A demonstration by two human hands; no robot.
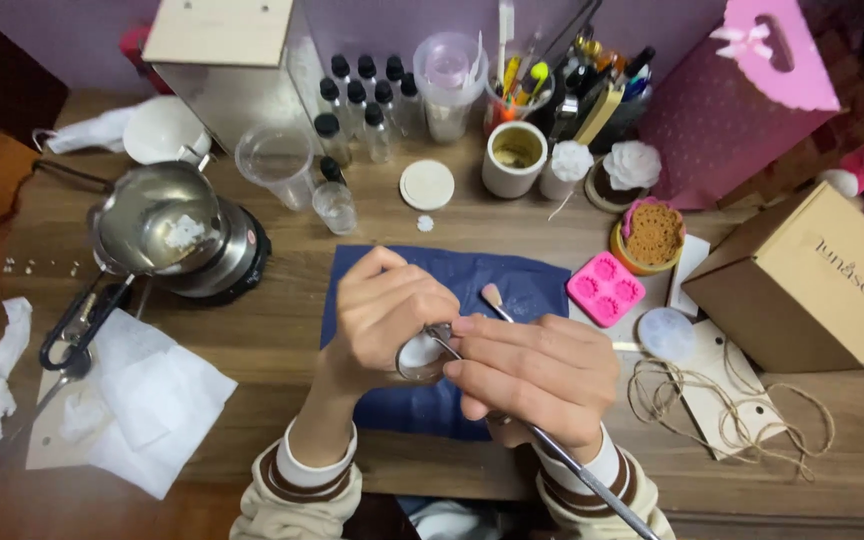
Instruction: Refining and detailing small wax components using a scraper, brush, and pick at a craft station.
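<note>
A small clear glass jar (pixel 420 358) sits low over the middle of the dark blue sheet (pixel 532 285), cupped in the left hand (pixel 384 312), whose fingers curl closed around its rim. The right hand (pixel 537 372) is closed in a pinch around a thin metal-handled brush (pixel 552 450), whose pale tip (pixel 491 295) points up past the jar; the handle runs back over the striped cuff. The sheet lies on a wooden surface (pixel 282 335) crowded with things: to the left a metal melting pot (pixel 157 225) on a small round hot plate, black-handled scissors (pixel 77 335) and white paper towels (pixel 157 405); to the right a pink silicone mould (pixel 604 288), a coil of twine (pixel 722 405) and a cardboard box (pixel 812 285). Behind stand a clear plastic cup (pixel 275 163), a cluster of small black-capped bottles (pixel 367 95), a white ceramic cup (pixel 514 158), a holder full of pens and tools, and a pink gift bag (pixel 732 100) against a lilac wall.
</note>
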